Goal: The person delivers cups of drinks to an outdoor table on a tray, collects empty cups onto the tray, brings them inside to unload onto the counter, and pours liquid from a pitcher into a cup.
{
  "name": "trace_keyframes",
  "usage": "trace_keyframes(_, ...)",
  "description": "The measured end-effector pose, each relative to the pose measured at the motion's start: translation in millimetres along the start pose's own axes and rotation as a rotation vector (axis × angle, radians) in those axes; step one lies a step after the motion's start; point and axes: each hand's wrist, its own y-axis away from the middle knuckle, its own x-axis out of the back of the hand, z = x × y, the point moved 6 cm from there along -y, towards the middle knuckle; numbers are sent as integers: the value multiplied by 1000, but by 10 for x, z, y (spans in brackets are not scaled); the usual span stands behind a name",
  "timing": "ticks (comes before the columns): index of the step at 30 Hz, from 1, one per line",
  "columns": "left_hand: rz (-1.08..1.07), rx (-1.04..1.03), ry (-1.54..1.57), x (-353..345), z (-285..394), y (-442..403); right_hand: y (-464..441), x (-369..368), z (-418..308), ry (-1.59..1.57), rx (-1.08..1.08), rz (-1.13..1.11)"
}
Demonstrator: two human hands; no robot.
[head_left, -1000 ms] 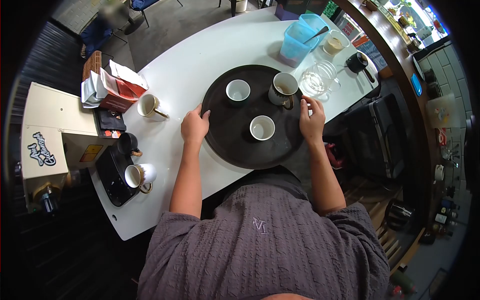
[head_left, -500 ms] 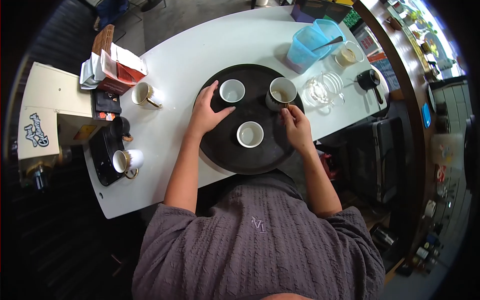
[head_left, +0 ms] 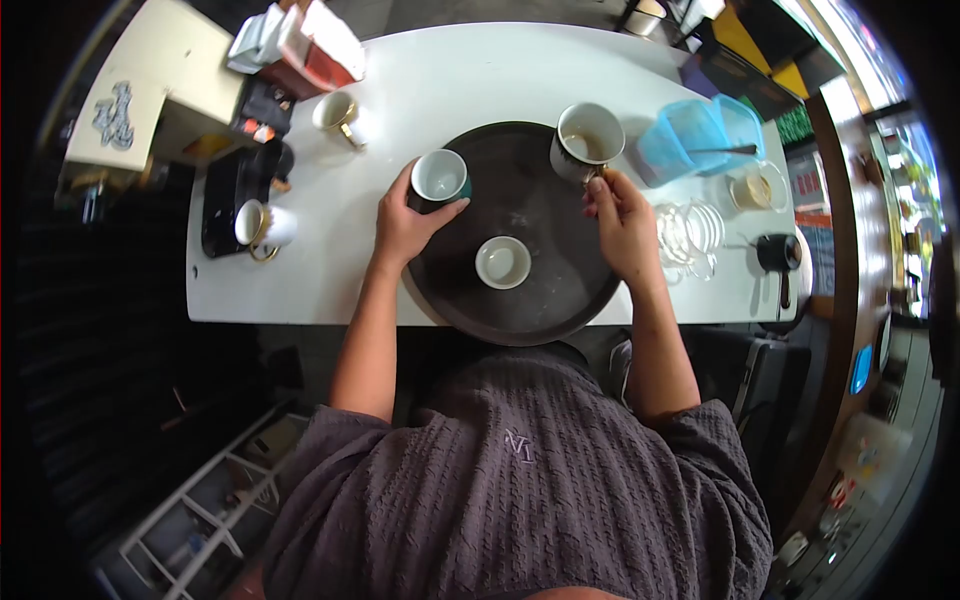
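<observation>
Well, from my remote seat the white table [head_left: 510, 70] is the largest piece, and the round dark tray [head_left: 515, 322] on it juts slightly past the near edge, so a lean or knock from my side could tip it. Near its far right rim, my right hand [head_left: 628, 228] pinches the handle of the large mug [head_left: 585, 150]; that off-centre hold could let it tilt and slop the brownish contents. My left hand [head_left: 410, 225] curls round the green cup [head_left: 440, 178] at the tray's left, thumb spread from fingers; a smooth wall might slip. I can't tell whether either vessel is clear of the tray. Nearer me, the small white cup [head_left: 503, 262] stands free, easily bumped by a wrist. As for writing, the cream machine [head_left: 140, 90] bears a dark script logo [head_left: 113, 115] I can't read, and the shirt [head_left: 400, 500] shows interlocked embroidered letters [head_left: 519, 445], one N-like.
</observation>
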Motion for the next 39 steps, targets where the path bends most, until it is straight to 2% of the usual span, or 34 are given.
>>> trace_keyframes(5, 224, 62, -95, 781, -144, 373, -316, -519, -363, 1, 39, -168)
trace_keyframes(11, 337, 135, -124, 1547, -518, 893, -238, -1278, -909, 26, 48, -296)
trace_keyframes(19, 406, 156, -63, 2303, -955, 1371, 30, -2404, -753, -73, 3, -366)
trace_keyframes(28, 400, 187, -22, 2633, -1272, 1491, -26, -3348, -385, 40, -34, -389)
trace_keyframes(39, 367, 202, 35, 2709, -1484, 1485, -50, -3610, -340, 60, -37, -364)
